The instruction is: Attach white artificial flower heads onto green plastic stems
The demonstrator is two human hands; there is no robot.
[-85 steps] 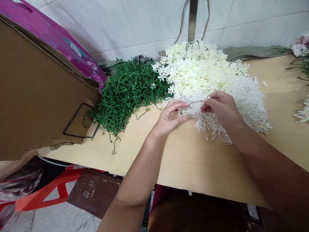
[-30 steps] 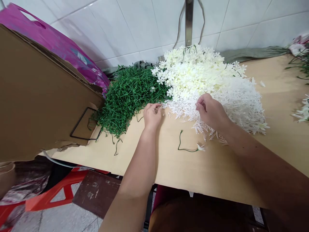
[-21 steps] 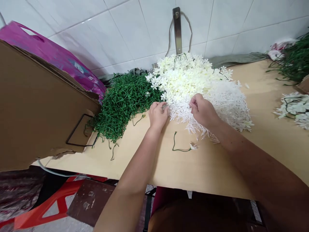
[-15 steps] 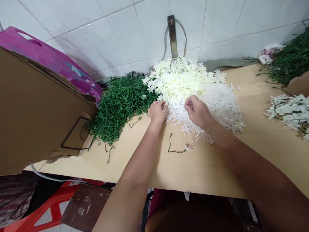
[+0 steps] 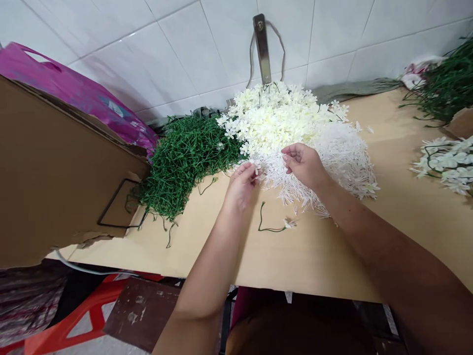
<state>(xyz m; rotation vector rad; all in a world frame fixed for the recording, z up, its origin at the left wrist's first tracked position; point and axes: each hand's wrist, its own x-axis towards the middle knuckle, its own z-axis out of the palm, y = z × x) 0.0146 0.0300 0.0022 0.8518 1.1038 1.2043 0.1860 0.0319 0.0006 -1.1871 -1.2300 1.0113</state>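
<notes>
A small white artificial flower (image 5: 257,168) shows at the fingertips of my left hand (image 5: 242,185), which is closed in a pinch on it. To its right, my right hand (image 5: 303,163) has thumb and forefinger together over the heap of thin white stamen-like pieces (image 5: 340,153); what they pinch is too small to make out. Behind both hands rises a pile of cream-white flower heads (image 5: 277,116). Left of them lies a mound of green plastic stems (image 5: 188,158). One bent green stem with a white tip (image 5: 273,230) rests on the table in front.
A cardboard box (image 5: 66,177) and a purple bag (image 5: 84,93) stand on the left. Finished-looking white flowers (image 5: 449,165) and more green stems (image 5: 443,93) lie at the right. A metal strip (image 5: 262,49) stands against the tiled wall. The wooden table (image 5: 295,266) ends near my body.
My left hand has turned up from the pile's edge, and a white flower now shows in its fingers. My right hand stays over the white pieces, its fingers slightly straighter.
</notes>
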